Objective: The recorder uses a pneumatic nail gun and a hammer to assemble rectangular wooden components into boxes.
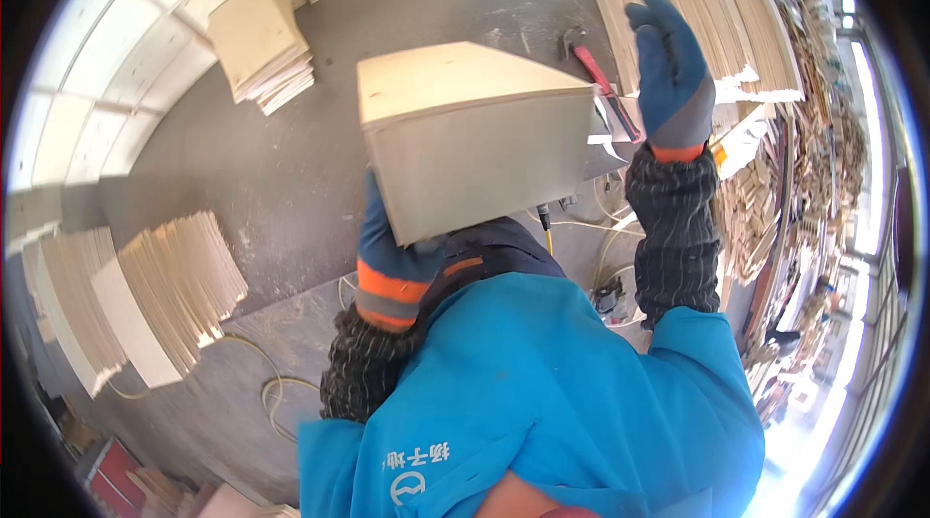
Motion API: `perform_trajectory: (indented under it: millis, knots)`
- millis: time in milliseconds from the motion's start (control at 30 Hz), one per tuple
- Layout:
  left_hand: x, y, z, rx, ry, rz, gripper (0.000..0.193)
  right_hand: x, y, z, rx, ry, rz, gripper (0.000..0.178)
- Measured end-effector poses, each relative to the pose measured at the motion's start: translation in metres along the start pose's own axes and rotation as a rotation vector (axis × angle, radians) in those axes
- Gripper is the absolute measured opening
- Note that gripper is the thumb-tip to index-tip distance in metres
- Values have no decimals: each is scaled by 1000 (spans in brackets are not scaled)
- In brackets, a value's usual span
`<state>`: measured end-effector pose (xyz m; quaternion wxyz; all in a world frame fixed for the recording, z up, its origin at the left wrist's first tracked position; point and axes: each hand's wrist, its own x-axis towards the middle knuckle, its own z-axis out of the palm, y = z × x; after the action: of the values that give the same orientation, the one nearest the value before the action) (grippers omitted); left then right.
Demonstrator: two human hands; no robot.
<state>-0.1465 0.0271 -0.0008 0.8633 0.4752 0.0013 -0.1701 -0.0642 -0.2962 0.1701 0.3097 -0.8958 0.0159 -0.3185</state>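
Observation:
In front of my body is a pale wooden box (484, 145) with a slanted right corner; it sits tilted. My left hand (392, 237), in a blue and orange work glove, grips its lower left corner, with the fingers partly hidden. Off to the right, my right hand (670, 72) is raised with its gloved fingers stretched out, apart from the box and holding nothing. Just left of it lies a claw hammer (605, 82) with a red handle, on the dark worktable (291, 169). Beside this hand stands a stack of wooden panels (697, 24).
A small pile of boards (257, 43) lies at the back left, near a wall of stacked pale boxes (107, 43). More panel stacks (184, 276) stand on the near left. A yellow hose (276, 392) loops across the floor. Scrap wood (823, 130) heaps up along the right.

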Motion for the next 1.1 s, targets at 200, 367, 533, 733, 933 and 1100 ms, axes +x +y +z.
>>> perform_trajectory:
  millis: [200,367,533,733,933,1100]
  knots:
    - [-29,55,21,-805,-83,-257,33,-55,306,-37,-263,-20,537,48]
    - [-37,67,21,-1241,65,-369,18,-130,353,26,-415,-370,609,68]
    - [-32,63,23,-1207,63,-345,30,-116,435,47,-626,-397,410,63]
    - [-73,86,-7,137,558,-295,43,-61,505,58,-608,-600,464,54]
    - [-28,149,43,677,720,574,53,-30,490,97,-732,-810,537,47]
    - [55,157,29,607,669,423,40,-10,495,73,-749,-749,315,44]
